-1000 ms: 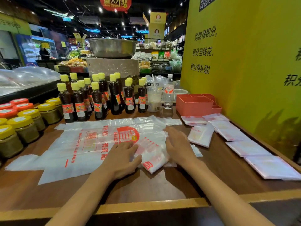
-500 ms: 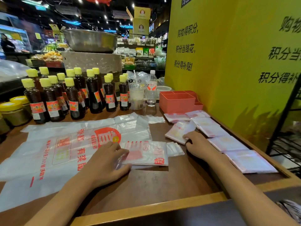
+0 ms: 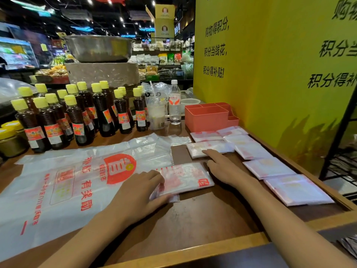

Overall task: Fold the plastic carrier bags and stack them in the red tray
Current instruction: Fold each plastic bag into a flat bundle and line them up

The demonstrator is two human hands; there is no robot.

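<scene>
A folded white and red carrier bag (image 3: 185,177) lies on the wooden counter in front of me. My left hand (image 3: 141,192) rests on its left end, thumb under the near edge. My right hand (image 3: 224,167) lies flat just right of it, its forefinger reaching onto another folded bag (image 3: 207,148) further back. A large unfolded bag (image 3: 77,182) with red print is spread out to the left. Several more folded bags (image 3: 270,167) lie in a row along the right side. The red tray (image 3: 207,117) stands at the back right with nothing visible in it.
Dark sauce bottles (image 3: 77,117) with yellow caps stand in rows at the back left, jars (image 3: 9,136) at the far left. A bagged drink cup (image 3: 157,111) and a water bottle (image 3: 174,105) stand left of the tray. A yellow wall (image 3: 270,64) borders the counter's right side.
Both hands pressed one folded bag a second ago. My right hand has since moved right and back toward the other folded bags; my left hand stays on the bag. The view swung right.
</scene>
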